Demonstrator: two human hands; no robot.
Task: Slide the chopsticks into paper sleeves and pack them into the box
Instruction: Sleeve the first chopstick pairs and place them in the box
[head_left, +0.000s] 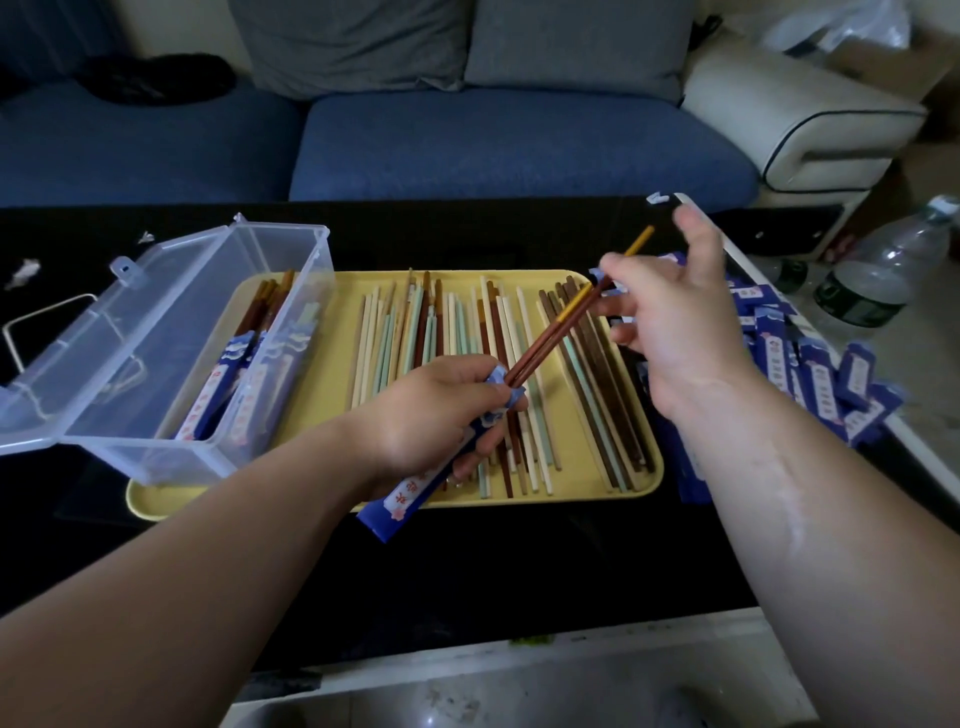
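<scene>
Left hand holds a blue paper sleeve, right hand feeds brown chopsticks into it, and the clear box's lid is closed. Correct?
No: the head view shows the clear box with its lid open. The rest stands: the left hand holds the blue paper sleeve and the right hand feeds the brown chopsticks into it.

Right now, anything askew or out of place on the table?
The clear box straddles the left rim of the yellow tray, so it likely sits tilted. The blue sleeve pile crowds the right edge of the table, some apparently overhanging. Nothing looks damaged.
</scene>
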